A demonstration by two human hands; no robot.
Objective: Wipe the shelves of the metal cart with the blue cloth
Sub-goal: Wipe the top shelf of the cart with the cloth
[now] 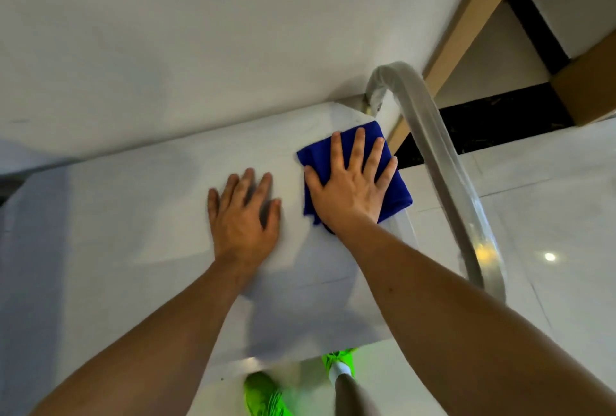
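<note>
I stand over the metal cart [166, 232] with both palms down on its top shelf [110, 215]; my right hand [350, 187] lies flat on the blue cloth [395, 194], fingers straight and spread, nothing curled or pinched, so the cloth is pinned between palm and metal rather than gripped; I spread the fingers that way, I judge, to press on as much of the folded square as I can and keep it from bunching as it slides. The cloth sits at the far right corner of the top shelf, just beside the foot of the curved handle [443, 162], with one edge close to the shelf's right rim; starting in the corner makes sense, since a stroke from there can run the whole length of the surface.

My left hand [245, 215] rests open on the bare shelf, near the cloth but apart from it, holding nothing; it looks slightly blurred; it is there, I think, to steady the cart and take some of my weight while I lean in. The cart stands close against a pale wall [200, 32]; my green shoes [266, 394] show below the near edge. No lower shelf is visible from here, so I take those as not yet wiped.
</note>
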